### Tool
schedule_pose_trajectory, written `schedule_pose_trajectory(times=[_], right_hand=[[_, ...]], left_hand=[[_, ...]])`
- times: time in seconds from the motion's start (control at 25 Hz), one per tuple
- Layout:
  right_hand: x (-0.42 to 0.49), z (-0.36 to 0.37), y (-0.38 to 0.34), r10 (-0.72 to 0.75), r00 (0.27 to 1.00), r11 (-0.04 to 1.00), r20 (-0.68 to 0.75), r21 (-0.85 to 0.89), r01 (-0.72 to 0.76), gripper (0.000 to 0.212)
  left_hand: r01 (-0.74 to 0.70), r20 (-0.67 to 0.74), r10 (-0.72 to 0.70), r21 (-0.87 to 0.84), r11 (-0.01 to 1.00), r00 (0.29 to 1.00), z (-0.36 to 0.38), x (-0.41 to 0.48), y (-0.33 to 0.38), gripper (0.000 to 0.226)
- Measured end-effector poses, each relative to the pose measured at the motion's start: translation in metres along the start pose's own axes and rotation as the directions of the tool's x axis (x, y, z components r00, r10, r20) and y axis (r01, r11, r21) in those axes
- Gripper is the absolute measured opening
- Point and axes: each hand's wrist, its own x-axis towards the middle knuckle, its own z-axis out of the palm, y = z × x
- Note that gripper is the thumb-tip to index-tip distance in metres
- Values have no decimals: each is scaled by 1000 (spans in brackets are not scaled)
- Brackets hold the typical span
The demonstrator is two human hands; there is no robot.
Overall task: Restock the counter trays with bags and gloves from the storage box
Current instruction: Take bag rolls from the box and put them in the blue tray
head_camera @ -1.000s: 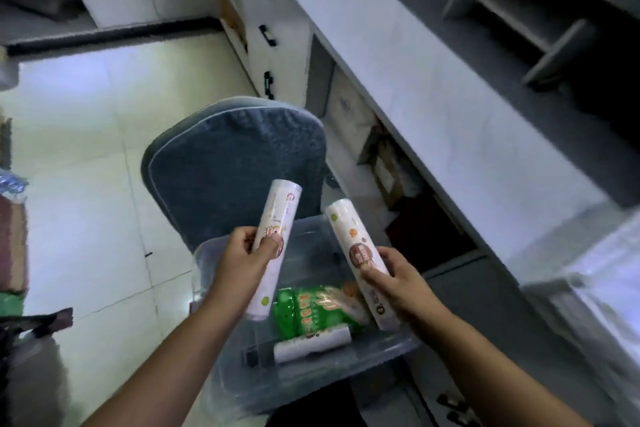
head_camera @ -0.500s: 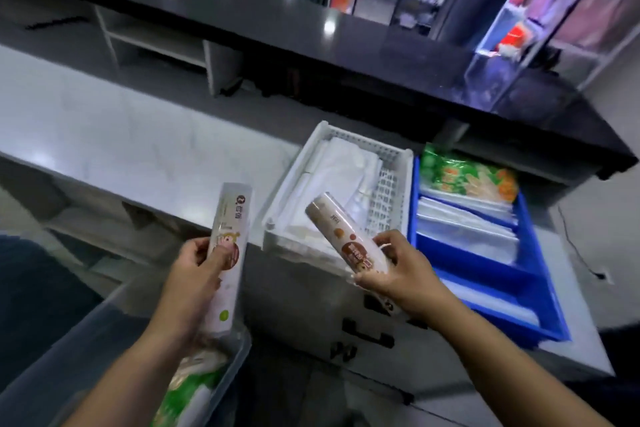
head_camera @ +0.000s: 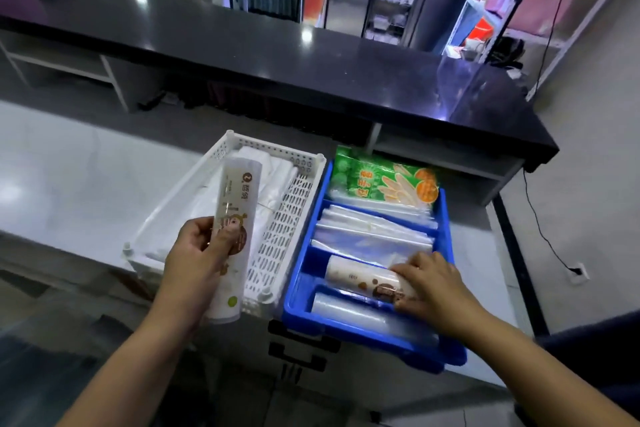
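My left hand (head_camera: pixel 197 256) grips a white roll of bags (head_camera: pixel 232 218) upright, in front of the white perforated tray (head_camera: pixel 277 239), which holds white bags. My right hand (head_camera: pixel 429 282) holds a second white roll (head_camera: pixel 360 279) lying on its side in a front compartment of the blue tray (head_camera: pixel 346 322). A clear roll (head_camera: pixel 349 307) lies in front of it. The middle compartments hold clear bags (head_camera: pixel 374 229), and a green glove pack (head_camera: pixel 384 184) sits in the back one. The clear storage box (head_camera: pixel 41 350) shows dimly at lower left.
Both trays sit on the pale counter (head_camera: pixel 86 184), at its front edge above black drawer handles (head_camera: pixel 298 357). A raised black countertop (head_camera: pixel 277 52) runs behind. A black cable (head_camera: pixel 540 218) hangs to a wall socket at right.
I have turned from the storage box to the counter. My right hand carried its roll down into the blue tray's front compartment. My left hand raised its roll over the white tray.
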Motion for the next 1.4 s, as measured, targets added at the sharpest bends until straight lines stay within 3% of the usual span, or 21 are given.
schedule_pose_trajectory(times=[0.2,0.32,0.4,0.48,0.56,0.64,0.72,0.8,0.84,0.92,1.04,1.12,1.2,1.32,1.4], right_hand=[[10,22,14,-127,991,992,39,-3,127,49],[16,16,11,-176,982,972,-71,148,185,42],[21,8,-8,-198,966,899,-166,362,246,38],[26,2,-39,-235,956,764,-175,575,293,38],[30,-4,-68,-255,958,611,-132,746,265,43],[32,-6,-76,-171,978,512,-117,838,190,44],[27,-5,-64,-71,986,528,-154,833,168,43],[18,-1,-41,17,981,629,-196,764,141,46],[13,1,-28,65,977,662,-204,741,111,46],[1,6,-2,146,964,713,-222,699,53,47],[-15,16,23,202,940,742,-275,669,36,53],[-20,24,29,204,932,725,-300,686,62,58],[-21,32,32,236,917,695,-323,715,73,60],[-20,37,33,282,895,634,-346,767,97,58],[-21,39,32,304,889,601,-342,793,100,59]], left_hand=[[18,-121,-19,-13,1000,992,27,-10,1,18],[53,-146,-65,-85,995,987,34,-15,7,33],[76,-95,-89,-134,988,991,44,-16,12,43],[89,-15,-92,-133,987,996,62,-15,15,45],[71,66,-62,-138,988,996,84,-16,18,38],[64,137,-41,-166,984,990,102,-17,18,35],[76,231,-36,-164,983,972,111,-18,13,34],[16,309,-36,68,998,950,112,-18,1,26],[-73,330,-25,281,957,944,110,-19,-7,22],[-299,404,39,605,738,914,109,-25,-20,19],[-539,585,-39,770,342,810,119,-29,-26,21],[-569,595,-186,803,176,782,131,-30,-25,32],[-518,555,-253,832,199,793,137,-30,-25,34],[-433,548,-212,800,415,809,132,-30,-24,34],[-420,582,-186,739,526,791,124,-26,-18,49]])
